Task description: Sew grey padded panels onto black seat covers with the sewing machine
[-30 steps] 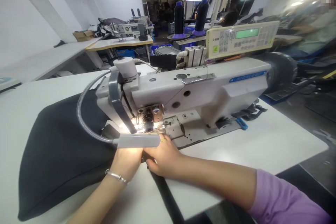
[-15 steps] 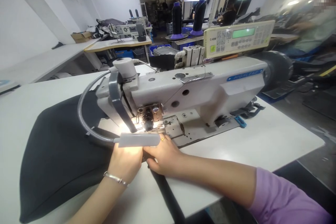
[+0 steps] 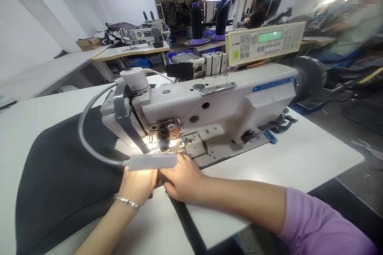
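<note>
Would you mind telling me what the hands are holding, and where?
Both hands, left and right, press flat on the black fabric at its edge nearest the needle; a closed grip cannot be told.

I can't see the fingertips of my left hand (image 3: 138, 183); the lamp head (image 3: 151, 161) covers them, and glare washes out the needle area just beyond. The black fabric (image 3: 66, 179) left of the fingers runs off the bottom-left edge. The black strap (image 3: 187, 223) under my right hand (image 3: 183, 179) leaves the frame below, and the background is blurred.
</note>
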### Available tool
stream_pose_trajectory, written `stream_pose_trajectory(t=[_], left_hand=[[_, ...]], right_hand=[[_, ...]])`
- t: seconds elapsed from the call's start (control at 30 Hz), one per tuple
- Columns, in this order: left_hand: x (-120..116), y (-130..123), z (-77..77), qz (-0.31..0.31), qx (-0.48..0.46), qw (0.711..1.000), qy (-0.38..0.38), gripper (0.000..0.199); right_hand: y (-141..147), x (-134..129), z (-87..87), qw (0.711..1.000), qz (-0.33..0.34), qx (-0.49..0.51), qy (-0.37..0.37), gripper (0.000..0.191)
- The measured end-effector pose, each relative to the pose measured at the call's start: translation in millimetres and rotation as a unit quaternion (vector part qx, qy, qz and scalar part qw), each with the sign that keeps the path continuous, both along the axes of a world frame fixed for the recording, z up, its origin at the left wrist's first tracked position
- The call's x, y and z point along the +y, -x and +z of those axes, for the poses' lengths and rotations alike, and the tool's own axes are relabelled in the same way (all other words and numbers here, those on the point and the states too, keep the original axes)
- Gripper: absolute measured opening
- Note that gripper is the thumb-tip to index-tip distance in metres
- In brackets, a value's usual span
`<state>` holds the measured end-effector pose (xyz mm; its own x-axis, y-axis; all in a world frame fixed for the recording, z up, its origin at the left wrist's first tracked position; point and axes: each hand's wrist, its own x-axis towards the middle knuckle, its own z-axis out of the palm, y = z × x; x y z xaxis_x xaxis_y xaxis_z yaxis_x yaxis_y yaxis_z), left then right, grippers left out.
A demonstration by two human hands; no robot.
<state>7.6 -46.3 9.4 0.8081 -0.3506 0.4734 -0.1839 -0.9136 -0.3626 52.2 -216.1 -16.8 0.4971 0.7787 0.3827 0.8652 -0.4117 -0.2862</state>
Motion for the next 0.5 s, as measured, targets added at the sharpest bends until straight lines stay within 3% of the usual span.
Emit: stream_pose_trajectory(t=[0.13, 0.33, 0.5], left_hand=[[0, 1, -3.0, 0.008, 0.0, 1.0, -0.012, 0.02], [30, -11, -12.8, -0.099, -0.025, 0.995, 0.017, 0.023], [53, -21, -15.1, -0.139, 0.018, 0.987, 0.078, 0.025]], right_hand=[[-2, 2, -2.7, 0.999, 0.032, -0.016, -0.008, 0.018], [-4, 1, 0.6, 0.999, 0.039, 0.004, -0.018, 0.017], [-1, 0, 9.4, 0.999, 0.027, 0.028, -0.003, 0.025]])
